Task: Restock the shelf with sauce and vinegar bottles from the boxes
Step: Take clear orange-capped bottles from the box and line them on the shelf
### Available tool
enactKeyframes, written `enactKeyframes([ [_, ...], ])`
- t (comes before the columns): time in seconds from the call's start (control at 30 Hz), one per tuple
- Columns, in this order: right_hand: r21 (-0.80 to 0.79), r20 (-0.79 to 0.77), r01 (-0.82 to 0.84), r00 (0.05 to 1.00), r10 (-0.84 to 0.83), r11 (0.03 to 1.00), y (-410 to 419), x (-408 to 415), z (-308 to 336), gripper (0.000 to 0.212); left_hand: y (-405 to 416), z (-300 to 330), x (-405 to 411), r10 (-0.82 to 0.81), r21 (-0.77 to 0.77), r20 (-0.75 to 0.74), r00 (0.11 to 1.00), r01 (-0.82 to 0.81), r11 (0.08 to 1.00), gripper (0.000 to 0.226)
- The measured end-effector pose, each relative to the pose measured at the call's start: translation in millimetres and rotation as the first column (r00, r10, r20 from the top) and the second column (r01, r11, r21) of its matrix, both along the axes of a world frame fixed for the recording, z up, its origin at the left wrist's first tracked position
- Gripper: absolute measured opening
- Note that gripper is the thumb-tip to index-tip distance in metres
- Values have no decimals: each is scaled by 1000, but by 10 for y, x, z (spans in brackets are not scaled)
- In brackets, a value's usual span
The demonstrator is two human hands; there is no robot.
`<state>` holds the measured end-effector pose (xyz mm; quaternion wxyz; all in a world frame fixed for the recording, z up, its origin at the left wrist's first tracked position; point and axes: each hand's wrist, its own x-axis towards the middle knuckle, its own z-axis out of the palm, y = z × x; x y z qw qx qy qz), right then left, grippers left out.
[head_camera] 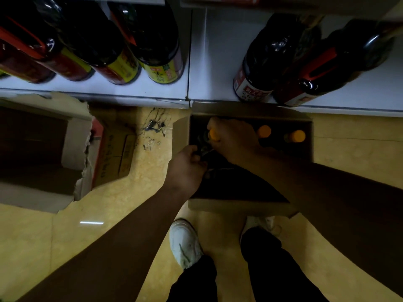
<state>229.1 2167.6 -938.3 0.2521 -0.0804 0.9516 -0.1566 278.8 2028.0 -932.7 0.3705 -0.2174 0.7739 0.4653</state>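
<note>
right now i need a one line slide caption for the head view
Both hands reach into an open box on the floor below the shelf, right hand gripping an orange-capped bottle.

bottle labels (250, 89), box print (113, 158), all unreadable

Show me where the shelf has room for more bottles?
The white shelf is bare between the yellow-labelled bottles and the white-labelled bottle. Its left end is crowded. The front strip before the bottles is bare too.
</note>
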Motion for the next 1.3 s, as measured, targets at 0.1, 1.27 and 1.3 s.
enactKeyframes([
  [0.1,-75,-6,-19,1000,19,997,98,-2,352,26,-20,222,-6,-75,-24,-103,992,73,997,53],
  [1.27,-409,-148,-35,989,-28,912,429,5,5709,41,-140,4259,-264,-292,204,-484,825,431,879,77],
  [1.3,-427,-146,-22,988,-45,904,430,24,5841,41,-136,4384,-262,-297,196,-497,815,438,877,76],
])
